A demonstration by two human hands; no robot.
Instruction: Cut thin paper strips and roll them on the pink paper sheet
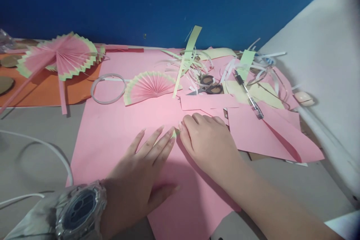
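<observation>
My left hand (143,168) lies flat on a large pink paper sheet (112,135), fingers stretched out and pointing up-right; a watch sits on its wrist. My right hand (209,140) rests beside it with fingers curled down onto the sheet. Between the fingertips of both hands shows a tiny pale green scrap (176,132); whether the right fingers pinch it I cannot make out. A small pink and green folded paper fan (149,86) lies beyond the hands.
A bigger pleated fan (60,56) lies on orange paper (42,88) at back left. A tape ring (108,88), scissors (209,86), a pen (249,95), paper strips and cut pink pieces (267,131) crowd the back right. A white cable (47,150) curves left.
</observation>
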